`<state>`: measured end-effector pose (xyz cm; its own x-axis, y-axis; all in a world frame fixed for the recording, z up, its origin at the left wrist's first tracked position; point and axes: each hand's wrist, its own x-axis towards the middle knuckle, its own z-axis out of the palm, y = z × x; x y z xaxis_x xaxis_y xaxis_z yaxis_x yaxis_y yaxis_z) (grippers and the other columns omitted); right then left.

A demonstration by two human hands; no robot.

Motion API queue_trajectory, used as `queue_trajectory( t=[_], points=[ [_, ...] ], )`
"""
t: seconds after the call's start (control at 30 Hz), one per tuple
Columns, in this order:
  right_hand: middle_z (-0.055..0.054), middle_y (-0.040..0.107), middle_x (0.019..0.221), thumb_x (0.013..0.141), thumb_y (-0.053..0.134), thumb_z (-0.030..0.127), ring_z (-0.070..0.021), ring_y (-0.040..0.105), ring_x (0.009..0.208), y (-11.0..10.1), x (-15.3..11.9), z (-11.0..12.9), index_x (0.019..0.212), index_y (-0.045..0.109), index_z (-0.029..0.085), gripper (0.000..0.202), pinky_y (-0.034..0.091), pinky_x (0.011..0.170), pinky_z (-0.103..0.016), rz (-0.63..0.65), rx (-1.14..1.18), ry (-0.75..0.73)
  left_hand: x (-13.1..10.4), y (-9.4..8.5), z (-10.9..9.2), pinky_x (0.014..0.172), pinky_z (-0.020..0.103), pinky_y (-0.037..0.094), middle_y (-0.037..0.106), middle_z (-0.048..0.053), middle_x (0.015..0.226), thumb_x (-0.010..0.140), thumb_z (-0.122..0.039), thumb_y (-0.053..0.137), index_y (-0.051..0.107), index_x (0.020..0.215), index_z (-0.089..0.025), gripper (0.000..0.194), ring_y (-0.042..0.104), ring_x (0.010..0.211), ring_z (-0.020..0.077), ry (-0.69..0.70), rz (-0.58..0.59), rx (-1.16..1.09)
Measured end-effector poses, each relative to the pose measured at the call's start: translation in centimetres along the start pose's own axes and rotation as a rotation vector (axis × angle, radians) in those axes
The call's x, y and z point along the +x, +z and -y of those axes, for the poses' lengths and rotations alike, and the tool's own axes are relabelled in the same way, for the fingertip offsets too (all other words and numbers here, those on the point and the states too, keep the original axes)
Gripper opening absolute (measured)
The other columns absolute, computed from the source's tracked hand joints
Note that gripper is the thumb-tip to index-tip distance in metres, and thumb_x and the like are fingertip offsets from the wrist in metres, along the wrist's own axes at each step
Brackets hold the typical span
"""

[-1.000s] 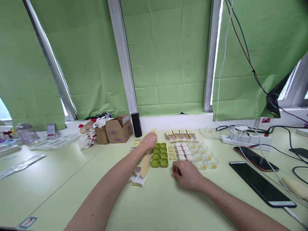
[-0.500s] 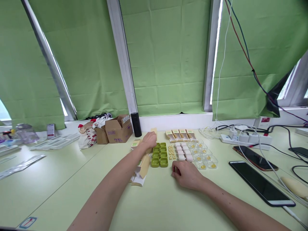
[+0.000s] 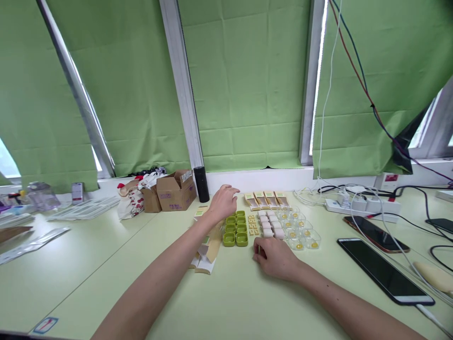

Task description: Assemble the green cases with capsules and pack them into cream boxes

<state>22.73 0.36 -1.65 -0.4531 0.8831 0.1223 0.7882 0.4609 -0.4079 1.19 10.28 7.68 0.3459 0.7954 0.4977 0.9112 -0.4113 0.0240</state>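
Your pale green table (image 3: pixel 116 283) sits right up against a window wall, green blinds (image 3: pixel 244 85) covering most of the glass, daylight leaking past the edges.

My left hand and forearm (image 3: pixel 224 200) cover part of the folded cartons (image 3: pixel 211 243), so I can't make out their full shape. The bottom edge cuts off both my arms. At the left edge, a brown item (image 3: pixel 13 233) runs out of view, and the print on the cardboard box (image 3: pixel 176 191) is too small to read.
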Motion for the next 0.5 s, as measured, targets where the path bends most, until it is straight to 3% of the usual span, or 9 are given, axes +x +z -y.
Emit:
queue_trajectory(
  t=[0.23, 0.37, 0.5],
  points=[
    [-0.005, 0.082, 0.093, 0.092, 0.067, 0.02, -0.0217, 0.074, 0.083, 0.1, 0.0, -0.1, 0.099, 0.071, 0.022, 0.008, 0.033, 0.064, -0.028, -0.006, -0.019, -0.006, -6.2, -1.4, -4.2, 0.096, 0.039, 0.056, 0.08, 0.01, 0.108, 0.1, -0.015, 0.052, 0.077, 0.116, -0.02, 0.031, 0.06, 0.122, 0.0288, 0.067, 0.024, -0.073],
    [-0.006, 0.081, 0.094, 0.093, 0.068, 0.022, -0.0221, 0.074, 0.083, 0.0, 0.0, 0.0, 0.101, 0.071, 0.022, 0.009, 0.034, 0.065, -0.029, -0.003, -0.028, -0.004, -9.4, -0.6, -4.9, 0.088, 0.04, 0.053, 0.076, 0.011, 0.095, 0.098, -0.016, 0.055, 0.076, 0.106, -0.022, 0.023, 0.062, 0.114, 0.0305, 0.067, 0.143, 0.025],
    [-0.007, 0.081, 0.096, 0.093, 0.068, 0.021, -0.0227, 0.074, 0.086, 0.0, 0.0, 0.0, 0.102, 0.072, 0.021, 0.01, 0.034, 0.066, -0.029, 0.0, -0.041, 0.0, -11.2, 0.4, -5.0, 0.08, 0.041, 0.05, 0.072, 0.012, 0.086, 0.099, -0.02, 0.055, 0.072, 0.089, -0.02, 0.021, 0.068, 0.095, 0.0306, 0.0, 0.229, 0.136]
  ],
)
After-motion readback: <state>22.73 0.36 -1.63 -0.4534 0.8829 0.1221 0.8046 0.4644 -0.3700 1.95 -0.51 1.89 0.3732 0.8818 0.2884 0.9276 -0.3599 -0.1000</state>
